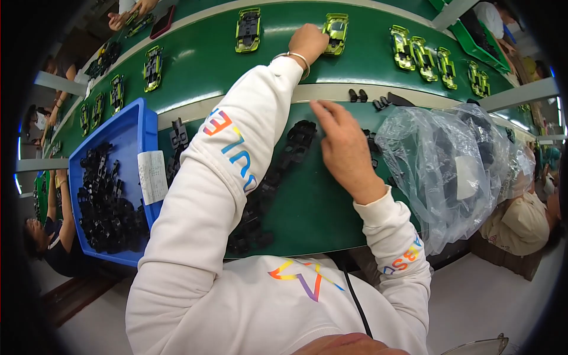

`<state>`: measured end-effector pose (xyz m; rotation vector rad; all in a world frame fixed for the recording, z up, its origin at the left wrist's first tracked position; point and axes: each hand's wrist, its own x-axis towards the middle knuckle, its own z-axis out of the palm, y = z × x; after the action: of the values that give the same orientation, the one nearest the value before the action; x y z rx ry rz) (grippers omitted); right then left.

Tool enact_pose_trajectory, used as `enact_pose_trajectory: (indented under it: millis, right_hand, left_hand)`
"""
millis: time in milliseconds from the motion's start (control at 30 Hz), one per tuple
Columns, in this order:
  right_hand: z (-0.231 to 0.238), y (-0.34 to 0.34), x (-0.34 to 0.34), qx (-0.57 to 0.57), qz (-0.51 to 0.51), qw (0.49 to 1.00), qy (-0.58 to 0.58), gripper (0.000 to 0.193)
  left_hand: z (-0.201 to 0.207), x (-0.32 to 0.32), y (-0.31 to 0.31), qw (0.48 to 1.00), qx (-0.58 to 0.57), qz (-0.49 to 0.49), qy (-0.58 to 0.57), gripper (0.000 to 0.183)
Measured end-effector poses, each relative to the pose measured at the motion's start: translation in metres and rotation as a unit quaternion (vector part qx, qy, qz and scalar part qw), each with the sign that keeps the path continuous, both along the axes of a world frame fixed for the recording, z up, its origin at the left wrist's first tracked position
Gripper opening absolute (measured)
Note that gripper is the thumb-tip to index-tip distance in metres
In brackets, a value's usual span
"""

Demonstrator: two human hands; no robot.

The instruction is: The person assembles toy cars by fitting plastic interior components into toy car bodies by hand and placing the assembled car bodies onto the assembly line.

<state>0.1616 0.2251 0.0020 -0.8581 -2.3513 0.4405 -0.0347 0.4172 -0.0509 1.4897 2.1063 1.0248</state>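
Note:
My left hand (309, 41) is stretched far out over the green belt, a bangle at its wrist. Its curled fingers close at the left edge of a shiny yellow-green toy car body (336, 35); the fingertips are partly hidden. Closer to me, my right hand (348, 148) hovers over the green table with fingers extended, nothing visible in its grasp. Just left of it runs a row of black plastic car parts (299, 136), partly covered by my left sleeve. A few more black parts (371, 142) lie at its right.
A blue bin (151, 127) of black parts stands left, a paper label on its side. At right lies a clear plastic bag (438, 177) with dark contents. Several car bodies (401, 47) sit along the belt, one (248, 29) showing black. Other people work around.

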Motion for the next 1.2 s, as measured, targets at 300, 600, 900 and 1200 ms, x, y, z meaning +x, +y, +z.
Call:
enact_pose_trajectory:
  millis: [300, 600, 900, 1200]
  right_hand:
    - [0.004, -0.045, -0.008, -0.091, -0.096, 0.989, -0.069, 0.044]
    - [-0.002, -0.043, 0.024, 0.036, -0.090, 0.993, -0.065, 0.048]
    - [-0.005, -0.057, -0.010, 0.024, -0.062, 0.994, -0.084, 0.051]
    - [-0.002, -0.029, 0.025, -0.151, -0.081, 0.983, 0.067, 0.038]
  left_hand:
    - [0.004, 0.002, -0.018, 0.994, 0.092, 0.022, 0.053, 0.048]
    - [0.004, -0.007, -0.007, 0.995, -0.069, -0.076, 0.006, 0.042]
    - [0.045, -0.008, -0.077, 0.882, 0.040, -0.056, -0.466, 0.027]
    - [0.090, -0.014, -0.165, 0.797, 0.123, -0.061, -0.588, 0.049]
